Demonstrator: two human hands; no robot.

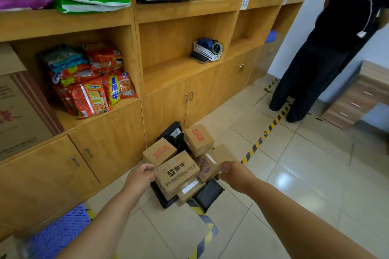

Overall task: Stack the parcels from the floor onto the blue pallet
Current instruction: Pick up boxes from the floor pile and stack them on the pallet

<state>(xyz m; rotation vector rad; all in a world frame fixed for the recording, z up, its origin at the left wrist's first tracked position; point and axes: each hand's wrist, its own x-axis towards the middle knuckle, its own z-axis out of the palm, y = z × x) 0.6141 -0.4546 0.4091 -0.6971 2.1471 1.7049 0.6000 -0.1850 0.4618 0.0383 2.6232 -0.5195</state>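
A heap of parcels lies on the tiled floor against the cabinet. It includes a brown carton with a black logo [177,174], two red-printed cartons [159,152] [199,139], a purple-printed box [205,167] and black poly bags [208,194]. My left hand [141,176] hovers at the logo carton's left corner with fingers loosely curled, holding nothing. My right hand [232,172] is by the right edge of the purple-printed box, also loosely curled and holding nothing. A corner of the blue pallet [61,233] shows at the bottom left.
Wooden shelving and cabinets [117,143] run along the left and back, holding snack bags, a scale and a basket. A person in dark clothes [315,69] stands at the right near a wooden drawer unit [357,94]. Yellow-black tape [265,134] crosses the floor.
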